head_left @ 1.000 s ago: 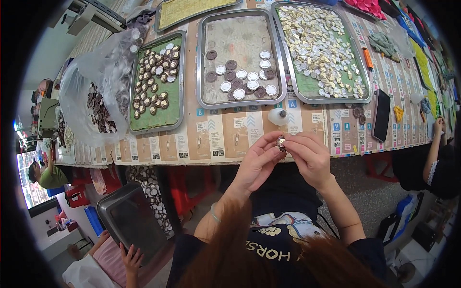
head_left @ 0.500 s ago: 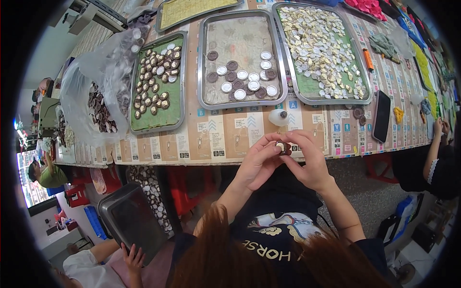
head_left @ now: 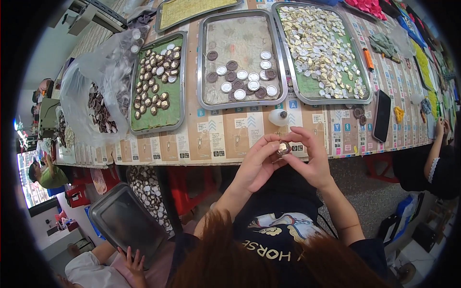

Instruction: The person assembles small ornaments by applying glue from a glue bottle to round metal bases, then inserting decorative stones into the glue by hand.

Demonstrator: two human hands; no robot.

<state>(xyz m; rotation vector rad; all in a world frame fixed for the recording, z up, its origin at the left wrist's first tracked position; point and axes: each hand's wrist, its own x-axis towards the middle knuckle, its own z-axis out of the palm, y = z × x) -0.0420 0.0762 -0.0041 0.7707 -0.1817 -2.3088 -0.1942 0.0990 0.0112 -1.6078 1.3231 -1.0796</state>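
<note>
The left hand (head_left: 257,163) pinches one brown scalloped disc (head_left: 284,150) with gold centre, at the near edge of the table (head_left: 218,141). The right hand (head_left: 312,165) is spread beside it, thumb near the disc; whether it touches, one cannot tell. Just beyond is a white bottle (head_left: 276,117), then a metal tray (head_left: 235,38).

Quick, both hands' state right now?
Left hand: closed on a brown-and-gold disc.
Right hand: fingers curved, thumb at the disc; whether it grips cannot be told.
</note>
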